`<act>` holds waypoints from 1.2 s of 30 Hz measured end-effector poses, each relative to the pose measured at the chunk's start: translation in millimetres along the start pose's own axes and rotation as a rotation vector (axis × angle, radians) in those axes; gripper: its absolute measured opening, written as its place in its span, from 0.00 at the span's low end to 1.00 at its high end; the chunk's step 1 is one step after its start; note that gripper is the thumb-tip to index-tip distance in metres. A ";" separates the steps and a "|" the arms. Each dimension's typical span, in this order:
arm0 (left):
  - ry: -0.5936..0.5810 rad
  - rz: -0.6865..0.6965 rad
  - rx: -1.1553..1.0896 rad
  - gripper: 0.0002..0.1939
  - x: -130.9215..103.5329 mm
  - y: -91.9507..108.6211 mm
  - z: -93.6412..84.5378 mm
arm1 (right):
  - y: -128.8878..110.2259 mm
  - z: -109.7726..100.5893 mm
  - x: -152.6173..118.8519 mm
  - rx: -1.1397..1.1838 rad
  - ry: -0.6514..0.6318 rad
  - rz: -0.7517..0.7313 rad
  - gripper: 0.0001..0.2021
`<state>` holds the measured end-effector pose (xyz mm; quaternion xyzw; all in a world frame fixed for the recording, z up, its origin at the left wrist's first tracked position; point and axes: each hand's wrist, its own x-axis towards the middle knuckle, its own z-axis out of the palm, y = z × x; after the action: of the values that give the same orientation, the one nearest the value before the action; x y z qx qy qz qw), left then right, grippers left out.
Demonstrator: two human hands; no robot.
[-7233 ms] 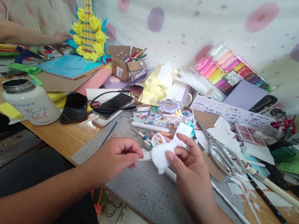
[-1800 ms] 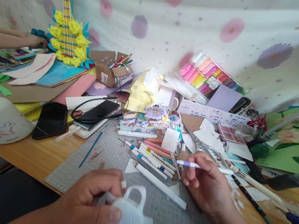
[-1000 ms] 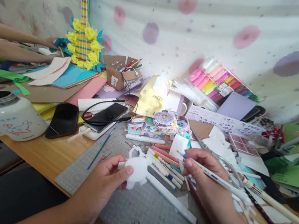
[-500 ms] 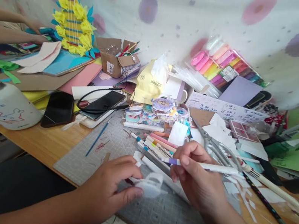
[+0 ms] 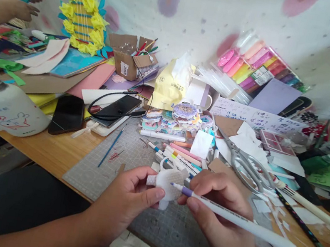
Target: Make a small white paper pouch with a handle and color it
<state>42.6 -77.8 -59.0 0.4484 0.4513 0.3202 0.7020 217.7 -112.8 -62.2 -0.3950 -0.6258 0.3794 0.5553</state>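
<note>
My left hand (image 5: 136,192) pinches a small white textured cut-out (image 5: 169,184) between thumb and fingers, above the grey cutting mat (image 5: 85,175). The cut-out has a rounded body with a thin loop at its upper edge and short tabs; its exact kind I cannot tell. In my right hand (image 5: 220,208) is a white marker (image 5: 242,221) with a purple tip, pointed left at the face of the cut-out. Behind both hands lie several white markers (image 5: 175,157) in a loose pile. A stack of colourful paper cut-outs (image 5: 164,125) sits beyond them.
Large scissors (image 5: 242,162) lie to the right among paper scraps. Two phones, one a black phone (image 5: 67,115), and a wide-mouthed white bottle (image 5: 12,110) stand at left. Another person's hands (image 5: 25,3) hold blue paper near a yellow paper-flowered guitar (image 5: 82,21).
My right hand has turned the marker so its tip meets or nearly meets the cut-out. My left hand has raised and tilted the cut-out. The other person has lifted blue paper.
</note>
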 end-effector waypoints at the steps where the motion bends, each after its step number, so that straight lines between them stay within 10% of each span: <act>1: -0.003 -0.005 -0.018 0.05 -0.7 0.1 -0.1 | -0.1 -0.2 0.1 -0.039 -0.001 -0.011 0.07; 36: 0.012 -0.061 0.004 0.06 -5.7 7.7 -0.7 | -8.6 -0.7 3.3 -0.273 0.001 -0.107 0.08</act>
<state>39.4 -79.3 -50.1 0.4340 0.4696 0.3006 0.7077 217.5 -113.2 -52.9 -0.4332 -0.6913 0.2606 0.5163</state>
